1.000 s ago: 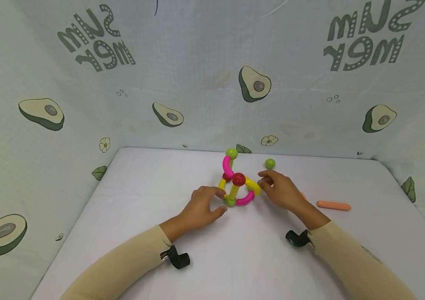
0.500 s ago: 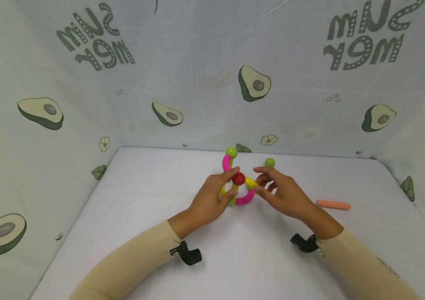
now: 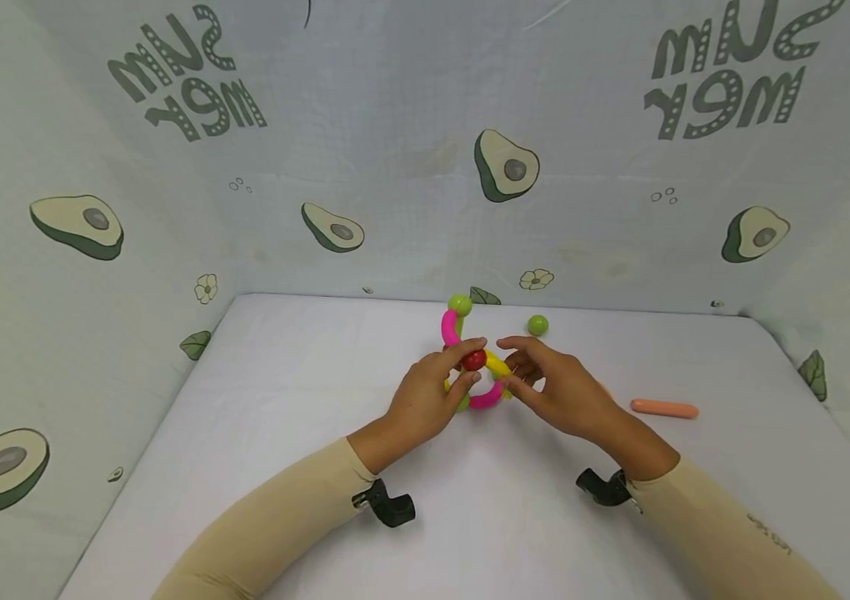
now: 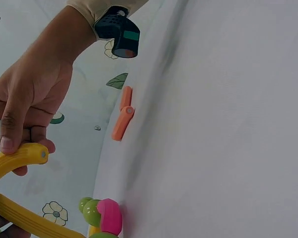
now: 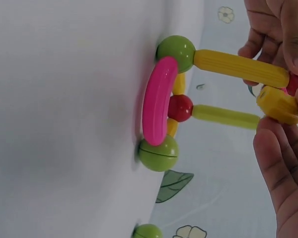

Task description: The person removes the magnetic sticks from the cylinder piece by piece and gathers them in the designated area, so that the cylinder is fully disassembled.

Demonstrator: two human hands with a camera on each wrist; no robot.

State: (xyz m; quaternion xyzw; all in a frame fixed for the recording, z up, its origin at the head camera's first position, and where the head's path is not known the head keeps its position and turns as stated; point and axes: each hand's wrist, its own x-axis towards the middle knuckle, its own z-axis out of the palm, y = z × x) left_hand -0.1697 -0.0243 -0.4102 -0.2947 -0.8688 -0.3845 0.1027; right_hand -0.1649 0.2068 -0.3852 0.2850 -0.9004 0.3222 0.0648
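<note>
A toy built of coloured balls and sticks stands on the white table. My left hand [image 3: 425,390] pinches a red ball [image 3: 474,360] on top of its upright yellow stick [image 5: 241,67]. My right hand [image 3: 571,392] pinches a curved yellow stick [image 4: 22,156] between thumb and fingers, its inner end right at the red ball. Below, a curved pink stick [image 5: 160,101] joins two green balls [image 5: 177,52] at the base, beside a lower red ball [image 5: 180,108]. A second curved pink stick [image 3: 451,328] reaches up to a green ball [image 3: 460,305] behind my left fingers.
A loose green ball [image 3: 537,325] lies near the table's back edge. To the right lies an orange stick [image 3: 665,408]; another orange stick [image 4: 125,98] is mostly hidden behind my right wrist in the head view. A printed cloth [image 3: 395,167] hangs behind the table [image 3: 305,358].
My left hand has moved up from the toy's base to grip the upper red ball. My right hand has come in from the right and now pinches the curved yellow stick.
</note>
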